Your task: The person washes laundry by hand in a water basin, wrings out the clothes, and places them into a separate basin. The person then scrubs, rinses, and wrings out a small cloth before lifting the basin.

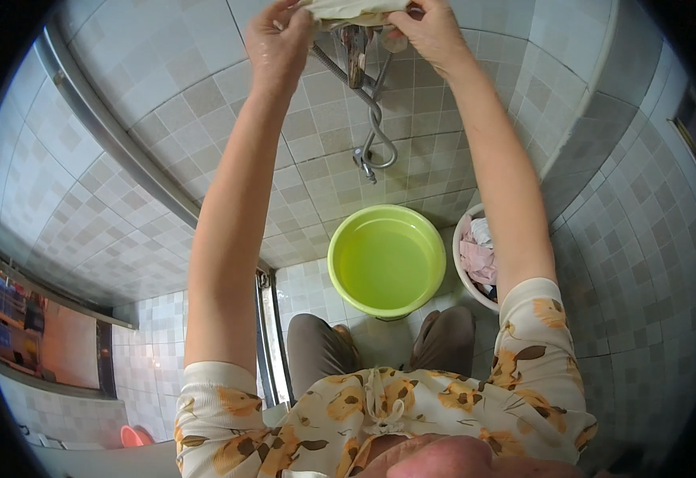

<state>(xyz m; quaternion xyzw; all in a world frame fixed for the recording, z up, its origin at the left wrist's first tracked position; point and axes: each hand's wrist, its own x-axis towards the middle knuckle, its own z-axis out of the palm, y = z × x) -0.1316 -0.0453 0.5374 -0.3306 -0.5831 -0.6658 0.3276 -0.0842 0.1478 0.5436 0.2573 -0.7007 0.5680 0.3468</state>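
Up at the top edge, a pale cream cloth (352, 9) is stretched between both my hands in front of the wall; its upper part is cut off by the picture's edge. My left hand (278, 49) pinches its left end between thumb and fingers. At the right end, my right hand (431, 32) grips the cloth the same way. Just below the cloth a chrome tap (355, 62) sticks out, partly covered by it. Farther down, between my feet and the wall, stands a lime-green basin (334, 259) with water in it.
Right of the green basin, a pale tub (458, 275) holds pink, white and dark laundry (478, 259), partly behind my right forearm. A twisted grey hose (376, 127) and a small wall valve (366, 162) hang below the tap. A metal door track (271, 338) lies left of my legs.
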